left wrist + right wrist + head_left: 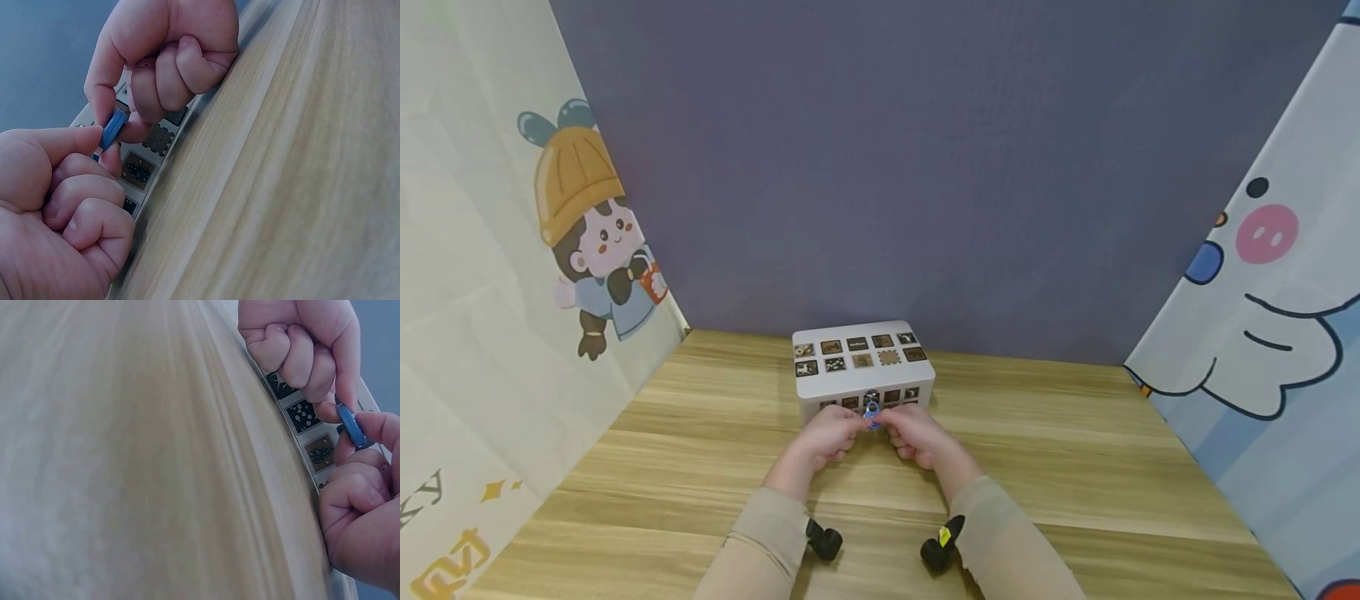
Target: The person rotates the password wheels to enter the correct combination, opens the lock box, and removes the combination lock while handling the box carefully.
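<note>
A small blue padlock [872, 412] is at the metal latch [871, 396] on the front of a white box [850, 385] with dark and brown square pictures. From the left side, my left hand [831, 433] pinches the padlock between thumb and forefinger. My right hand [919, 433] pinches it from the opposite side in the same way. In the left wrist view, the padlock's blue body [114, 128] shows between both hands' fingertips, the other fingers curled in. The right wrist view shows the blue body [351, 425] edge-on; fingers hide part of it.
The box stands on a wood-grain table [1045, 467], near a dark grey-blue back panel [925, 167]. Cartoon-printed sheets flank the table, a pale one [475, 250] on the left and a blue-white one [1300, 350] on the right.
</note>
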Motion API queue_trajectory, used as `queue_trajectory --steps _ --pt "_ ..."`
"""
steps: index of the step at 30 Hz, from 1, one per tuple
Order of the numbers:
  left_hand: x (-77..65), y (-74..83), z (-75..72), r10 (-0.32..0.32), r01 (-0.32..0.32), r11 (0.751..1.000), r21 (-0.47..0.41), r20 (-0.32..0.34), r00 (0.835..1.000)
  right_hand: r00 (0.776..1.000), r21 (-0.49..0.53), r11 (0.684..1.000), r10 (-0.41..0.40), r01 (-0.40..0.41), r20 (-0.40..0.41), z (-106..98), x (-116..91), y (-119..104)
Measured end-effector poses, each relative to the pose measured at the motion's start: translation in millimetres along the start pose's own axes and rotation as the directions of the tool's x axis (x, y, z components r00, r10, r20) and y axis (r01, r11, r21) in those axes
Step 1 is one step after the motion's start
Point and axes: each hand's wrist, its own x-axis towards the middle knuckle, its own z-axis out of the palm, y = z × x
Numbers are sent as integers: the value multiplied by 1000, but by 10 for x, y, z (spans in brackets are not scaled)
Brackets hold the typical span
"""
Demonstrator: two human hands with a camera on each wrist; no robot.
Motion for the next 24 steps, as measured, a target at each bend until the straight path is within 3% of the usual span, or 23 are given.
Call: queue_trajectory --steps 24 --pt "9 10 -1 -13 14 1000 -27 10 1000 999 -30 999 34 -35 -31 19 34 -1"
